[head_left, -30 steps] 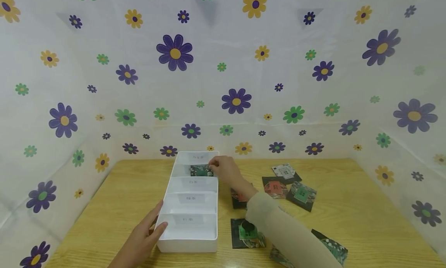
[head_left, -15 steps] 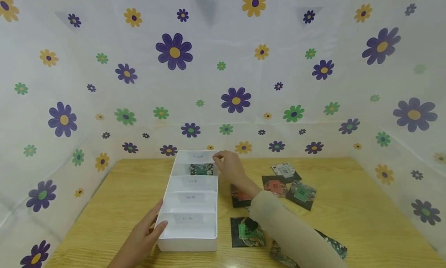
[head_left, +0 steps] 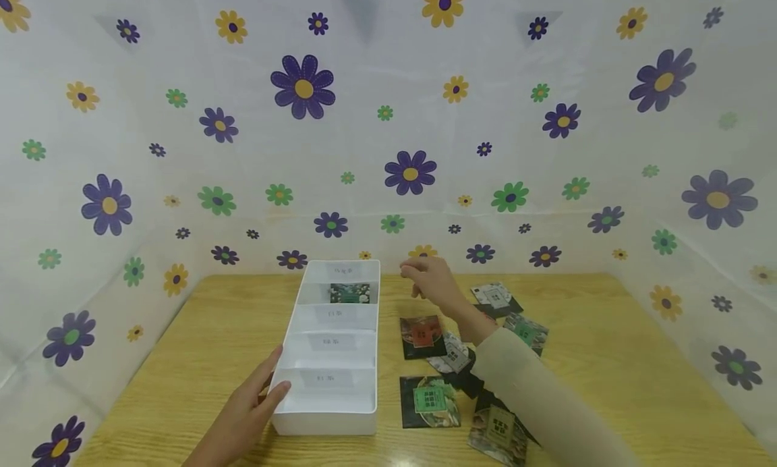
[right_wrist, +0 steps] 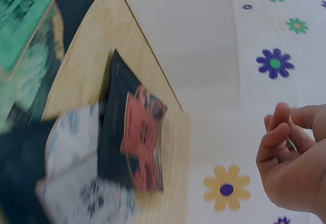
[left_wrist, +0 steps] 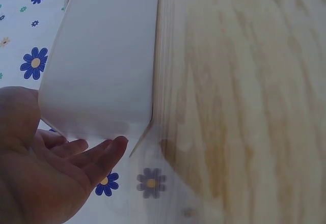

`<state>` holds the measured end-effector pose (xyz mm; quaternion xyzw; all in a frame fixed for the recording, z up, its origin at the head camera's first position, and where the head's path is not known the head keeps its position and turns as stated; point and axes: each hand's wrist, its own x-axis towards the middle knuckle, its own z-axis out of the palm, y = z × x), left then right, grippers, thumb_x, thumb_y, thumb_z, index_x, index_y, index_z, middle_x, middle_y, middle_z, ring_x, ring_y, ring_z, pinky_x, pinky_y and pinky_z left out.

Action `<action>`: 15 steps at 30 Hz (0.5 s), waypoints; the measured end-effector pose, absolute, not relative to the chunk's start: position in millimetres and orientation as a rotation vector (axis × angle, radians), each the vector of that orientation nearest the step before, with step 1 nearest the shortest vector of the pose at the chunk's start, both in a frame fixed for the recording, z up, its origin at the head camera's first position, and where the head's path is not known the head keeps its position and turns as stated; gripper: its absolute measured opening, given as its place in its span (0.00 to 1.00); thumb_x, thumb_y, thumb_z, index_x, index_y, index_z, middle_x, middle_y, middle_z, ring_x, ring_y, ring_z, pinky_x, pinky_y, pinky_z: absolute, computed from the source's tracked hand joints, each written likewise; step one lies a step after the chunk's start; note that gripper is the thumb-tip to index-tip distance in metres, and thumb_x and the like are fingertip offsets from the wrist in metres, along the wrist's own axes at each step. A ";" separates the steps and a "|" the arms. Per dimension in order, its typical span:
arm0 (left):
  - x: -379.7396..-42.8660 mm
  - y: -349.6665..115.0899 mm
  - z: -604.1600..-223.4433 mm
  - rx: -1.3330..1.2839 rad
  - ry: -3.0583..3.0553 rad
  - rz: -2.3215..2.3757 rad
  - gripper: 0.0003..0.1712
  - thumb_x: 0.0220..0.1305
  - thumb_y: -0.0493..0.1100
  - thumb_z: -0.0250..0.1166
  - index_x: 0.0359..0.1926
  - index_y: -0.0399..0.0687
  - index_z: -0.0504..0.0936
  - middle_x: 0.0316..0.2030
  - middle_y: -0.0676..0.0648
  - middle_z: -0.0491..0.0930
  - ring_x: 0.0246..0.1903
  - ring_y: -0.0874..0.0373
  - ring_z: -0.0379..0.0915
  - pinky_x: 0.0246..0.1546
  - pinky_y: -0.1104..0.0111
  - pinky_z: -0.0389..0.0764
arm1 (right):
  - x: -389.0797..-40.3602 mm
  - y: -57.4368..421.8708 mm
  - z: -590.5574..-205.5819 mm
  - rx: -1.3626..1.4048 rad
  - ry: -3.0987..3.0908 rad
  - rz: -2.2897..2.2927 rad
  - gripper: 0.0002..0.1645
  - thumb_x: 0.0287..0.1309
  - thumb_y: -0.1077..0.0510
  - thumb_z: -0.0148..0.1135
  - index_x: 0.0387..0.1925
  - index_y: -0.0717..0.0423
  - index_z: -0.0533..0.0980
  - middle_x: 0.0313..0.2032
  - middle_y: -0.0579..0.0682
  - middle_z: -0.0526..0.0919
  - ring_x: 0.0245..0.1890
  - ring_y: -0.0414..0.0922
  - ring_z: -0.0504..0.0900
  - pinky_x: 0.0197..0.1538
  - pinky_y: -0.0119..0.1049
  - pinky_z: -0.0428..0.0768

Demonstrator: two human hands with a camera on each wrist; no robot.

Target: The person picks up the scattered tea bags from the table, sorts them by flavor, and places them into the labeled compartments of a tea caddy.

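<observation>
A long white divided box point(head_left: 324, 423), with paper labels inside, stands left of the table's middle. My left hand point(head_left: 249, 409) holds it by the near left side, thumb at the rim and fingers along the outer wall; the left wrist view shows fingers point(left_wrist: 104, 158) against that wall. One dark green packet point(head_left: 350, 293) with white specks lies in the second compartment from the back. My right hand point(head_left: 434, 281) hovers right of the box's far end, fingers loosely curled and holding nothing. Nearest below it is a black packet with a red label point(head_left: 423, 337).
More flat packets lie on the wooden table point(head_left: 231, 332), right of the box: a green-label one point(head_left: 429, 401), a brown-green one point(head_left: 499, 426), white ones point(head_left: 493, 296) and another green one point(head_left: 527, 331). My right sleeve point(head_left: 540, 393) covers some. A flowered curtain point(head_left: 358, 136) encloses the back and sides.
My right hand has let go of the dark green packet in the second compartment and moved right, away from the box. My left hand has stayed on the box.
</observation>
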<state>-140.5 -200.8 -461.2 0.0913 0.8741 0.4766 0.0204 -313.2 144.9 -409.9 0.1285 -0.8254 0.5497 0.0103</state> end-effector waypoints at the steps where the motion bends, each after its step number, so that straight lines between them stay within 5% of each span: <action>1: -140.6 -200.6 -461.2 0.286 2.709 1.481 0.39 0.81 0.50 0.55 0.81 0.38 0.52 0.78 0.33 0.51 0.72 0.32 0.57 0.62 0.47 0.74 | -311.4 150.5 -408.8 0.379 -2.574 1.760 0.20 0.76 0.55 0.57 0.61 0.61 0.81 0.50 0.58 0.86 0.24 0.44 0.79 0.30 0.34 0.76; 15: -139.8 -198.2 -461.8 0.342 2.745 1.467 0.34 0.85 0.50 0.45 0.81 0.36 0.51 0.78 0.32 0.52 0.75 0.34 0.50 0.68 0.47 0.58 | -271.8 232.9 -398.5 0.224 -2.654 1.941 0.27 0.77 0.46 0.57 0.67 0.57 0.75 0.54 0.57 0.82 0.33 0.47 0.81 0.42 0.38 0.81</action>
